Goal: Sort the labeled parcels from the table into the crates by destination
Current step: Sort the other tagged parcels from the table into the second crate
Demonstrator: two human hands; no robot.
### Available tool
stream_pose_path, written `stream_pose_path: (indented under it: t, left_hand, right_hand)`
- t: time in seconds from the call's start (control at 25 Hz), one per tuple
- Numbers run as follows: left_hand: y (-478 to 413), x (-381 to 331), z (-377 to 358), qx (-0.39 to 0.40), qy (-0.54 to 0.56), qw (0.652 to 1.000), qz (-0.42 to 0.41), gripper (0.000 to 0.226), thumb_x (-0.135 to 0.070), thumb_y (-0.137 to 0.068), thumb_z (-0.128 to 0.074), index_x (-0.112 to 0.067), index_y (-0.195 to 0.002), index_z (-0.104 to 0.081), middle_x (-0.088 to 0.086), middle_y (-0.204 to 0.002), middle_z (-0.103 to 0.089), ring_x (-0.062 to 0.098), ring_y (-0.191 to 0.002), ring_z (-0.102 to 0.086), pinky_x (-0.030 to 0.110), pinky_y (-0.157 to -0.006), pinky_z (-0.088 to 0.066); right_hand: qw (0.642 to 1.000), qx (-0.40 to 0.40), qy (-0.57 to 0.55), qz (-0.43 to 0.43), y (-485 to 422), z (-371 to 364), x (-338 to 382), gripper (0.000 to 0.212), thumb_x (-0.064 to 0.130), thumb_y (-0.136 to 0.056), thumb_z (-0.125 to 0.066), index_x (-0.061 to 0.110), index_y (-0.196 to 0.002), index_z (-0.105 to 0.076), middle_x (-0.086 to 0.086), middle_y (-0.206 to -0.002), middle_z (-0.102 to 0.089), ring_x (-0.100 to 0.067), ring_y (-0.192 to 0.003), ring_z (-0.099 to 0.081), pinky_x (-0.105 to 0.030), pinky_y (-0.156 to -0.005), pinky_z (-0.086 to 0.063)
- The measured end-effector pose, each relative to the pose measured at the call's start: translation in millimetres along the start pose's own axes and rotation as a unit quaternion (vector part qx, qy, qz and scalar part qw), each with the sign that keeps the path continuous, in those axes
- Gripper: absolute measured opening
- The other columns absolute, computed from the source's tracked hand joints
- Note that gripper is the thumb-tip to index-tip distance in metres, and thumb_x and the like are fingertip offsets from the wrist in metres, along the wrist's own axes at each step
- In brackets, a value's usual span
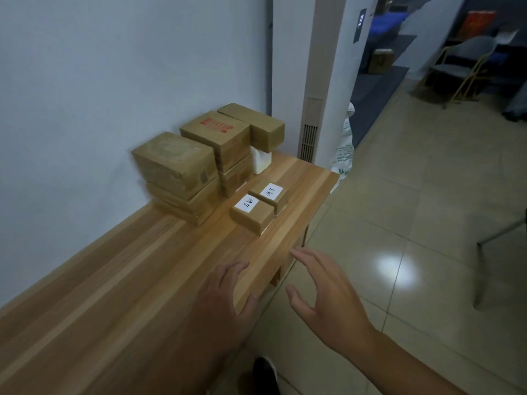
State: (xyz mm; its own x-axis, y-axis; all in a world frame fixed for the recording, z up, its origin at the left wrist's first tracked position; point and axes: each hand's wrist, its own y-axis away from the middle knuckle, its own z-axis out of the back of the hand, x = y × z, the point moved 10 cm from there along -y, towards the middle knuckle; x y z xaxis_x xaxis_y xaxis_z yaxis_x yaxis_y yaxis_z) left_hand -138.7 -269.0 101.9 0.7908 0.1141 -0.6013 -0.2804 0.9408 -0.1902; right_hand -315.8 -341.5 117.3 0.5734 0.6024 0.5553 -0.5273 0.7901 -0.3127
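Observation:
Two small brown parcels with white handwritten labels lie side by side on the wooden table (114,280): the nearer parcel (252,213) and the farther parcel (269,198). Behind them, against the wall, stand stacked larger brown boxes: a left stack (176,172), a middle stack with red print on top (219,138), and a box (256,125) resting on a white block (261,162). My left hand (225,297) hovers over the table's near edge, fingers apart, empty. My right hand (322,297) is off the table's edge over the floor, fingers spread, empty. No crates are visible.
A white wall runs along the table's left side. A white standing unit with a vent (309,129) is beyond the table's far end, with a printed sack (343,149) beside it. Tiled floor lies to the right; chairs (467,67) and shelving stand far right.

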Motion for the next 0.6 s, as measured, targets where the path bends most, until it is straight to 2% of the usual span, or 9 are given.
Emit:
stream_pose_path:
  t: [0.12,0.2,0.28,0.36,0.52,0.6]
  left_hand:
    - [-53,2,-23,-0.014,0.015,1.0,-0.005,0.052,-0.026,-0.084,-0.075,-0.025,-0.133,-0.058,-0.017,-0.127,-0.052,0.002,-0.115,-0.052,0.023,-0.095,-0.045]
    - [-89,8,-34,-0.023,0.023,0.999,-0.003,0.052,-0.029,-0.084,-0.073,-0.028,-0.133,-0.057,-0.018,-0.126,-0.052,-0.001,-0.113,-0.052,0.018,-0.092,-0.044]
    - [-126,17,-45,-0.026,0.034,0.999,0.012,0.05,-0.035,-0.086,-0.07,-0.031,-0.134,-0.054,-0.02,-0.127,-0.05,-0.004,-0.113,-0.049,0.017,-0.092,-0.044]
    - [-157,26,-53,-0.022,0.045,0.998,0.026,0.05,-0.039,-0.087,-0.066,-0.032,-0.135,-0.052,-0.022,-0.127,-0.047,-0.003,-0.114,-0.048,0.023,-0.095,-0.047]
    - [-213,48,-65,-0.019,0.037,0.997,0.062,0.051,-0.04,-0.091,-0.065,-0.031,-0.139,-0.049,-0.02,-0.132,-0.045,0.0,-0.121,-0.046,0.024,-0.099,-0.046]
    - [-230,59,-70,-0.018,0.024,0.996,0.081,0.052,-0.041,-0.092,-0.063,-0.031,-0.14,-0.047,-0.02,-0.135,-0.043,-0.001,-0.124,-0.043,0.023,-0.102,-0.044]
  right_hand:
    - [1.0,0.008,0.023,0.018,-48,0,-32,0.059,0.042,-0.089,-0.065,0.022,-0.143,-0.052,0.01,-0.14,-0.054,-0.007,-0.129,-0.051,-0.029,-0.11,-0.043]
    - [0.998,0.018,0.038,0.036,-83,-2,-51,0.058,0.04,-0.089,-0.067,0.021,-0.142,-0.053,0.01,-0.14,-0.053,-0.008,-0.129,-0.052,-0.03,-0.109,-0.044]
    - [0.998,0.022,0.045,0.045,-120,-3,-69,0.058,0.039,-0.088,-0.068,0.023,-0.142,-0.053,0.012,-0.139,-0.052,-0.007,-0.128,-0.052,-0.024,-0.109,-0.04]
    - [0.998,0.028,0.041,0.042,-153,-6,-85,0.058,0.039,-0.088,-0.068,0.024,-0.142,-0.053,0.014,-0.139,-0.051,-0.005,-0.128,-0.05,-0.021,-0.109,-0.037]
    - [0.997,0.059,0.024,0.034,-219,-30,-118,0.059,0.034,-0.087,-0.073,0.023,-0.142,-0.053,0.012,-0.141,-0.05,-0.008,-0.129,-0.051,-0.033,-0.107,-0.045]
    - [0.995,0.089,0.018,0.041,-244,-46,-131,0.06,0.032,-0.087,-0.073,0.021,-0.142,-0.053,0.011,-0.142,-0.05,-0.008,-0.131,-0.05,-0.034,-0.108,-0.046]
